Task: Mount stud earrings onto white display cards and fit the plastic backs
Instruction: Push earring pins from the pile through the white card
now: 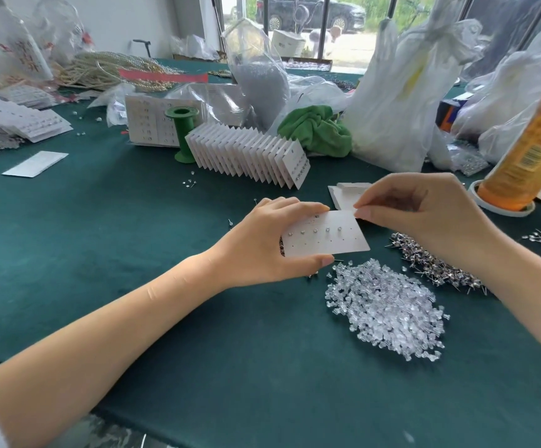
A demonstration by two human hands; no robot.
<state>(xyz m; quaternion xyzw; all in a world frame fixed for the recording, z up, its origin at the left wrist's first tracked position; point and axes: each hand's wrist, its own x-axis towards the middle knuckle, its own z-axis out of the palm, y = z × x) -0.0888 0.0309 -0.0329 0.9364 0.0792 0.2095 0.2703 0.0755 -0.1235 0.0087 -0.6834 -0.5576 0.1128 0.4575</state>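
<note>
My left hand point(264, 240) grips a white display card point(333, 239) by its left end, thumb under the near edge and fingers over the far edge. Several stud earrings sit in a row on the card. My right hand point(424, 215) pinches at the card's far right corner; whether it holds a stud there I cannot tell. A heap of clear plastic backs point(388, 310) lies just below the card. A pile of loose metal studs point(437, 261) lies under my right wrist.
A fanned row of finished cards point(249, 153) stands behind, beside a green spool point(183, 130) and green cloth point(316, 129). An orange bottle point(527, 147) stands at the right. Blank cards point(343, 192) lie behind my hands. Plastic bags crowd the far green table point(101, 240).
</note>
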